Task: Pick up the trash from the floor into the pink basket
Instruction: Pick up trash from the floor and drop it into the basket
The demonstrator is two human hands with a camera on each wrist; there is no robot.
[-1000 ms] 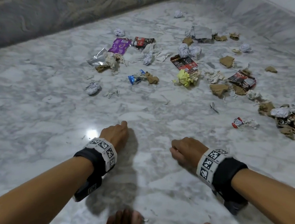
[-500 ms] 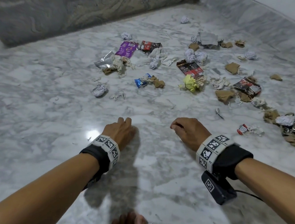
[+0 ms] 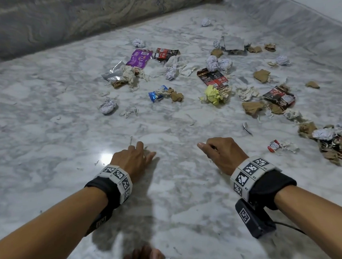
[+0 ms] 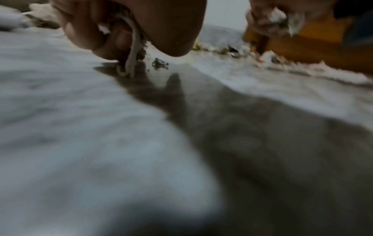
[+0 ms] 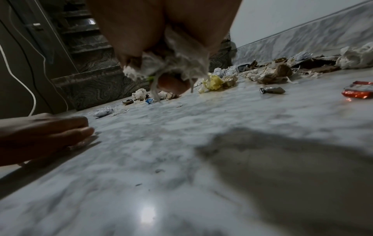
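Hovering low over the floor (image 3: 42, 123), both hands (image 3: 132, 160) clutch paper scraps (image 5: 175, 63).

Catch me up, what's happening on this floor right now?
A person is crouched over a marble floor gathering litter by hand. The right hand holds a wad of shredded white paper. The left hand reaches down to the floor, with a white paper strip hanging from its fingers. Crumpled paper balls, wrappers such as the purple wrapper, and cardboard scraps still lie scattered ahead. No pink basket is in view.
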